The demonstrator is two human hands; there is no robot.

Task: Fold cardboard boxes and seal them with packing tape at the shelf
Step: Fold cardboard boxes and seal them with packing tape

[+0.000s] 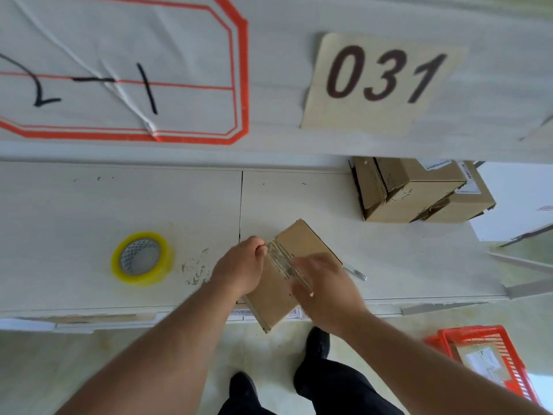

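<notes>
Item count:
- One flat brown cardboard box (281, 283), at the near edge of the pale shelf (89, 205).
- One yellow-rimmed roll of clear packing tape (142, 258), to the left.
- Three stacked brown cardboard boxes (419, 190), far right.
- One small silver metal tool (356, 273), right of the flat box.
- One orange plastic basket (490, 360), on the floor, near right.
- Two bare hands: left hand (241, 269), right hand (326, 290).

— What are the surfaces like?
— A small matt brown cardboard box (294, 262) carries a glossy, wrinkled strip of clear tape (282, 260). It lies on a pale matt wood-grain shelf board (89, 211), scuffed in places.
— And the roll?
— A shiny yellowish clear plastic tape roll (142, 259); a slim metal tool (356, 272) glints nearby.
</notes>
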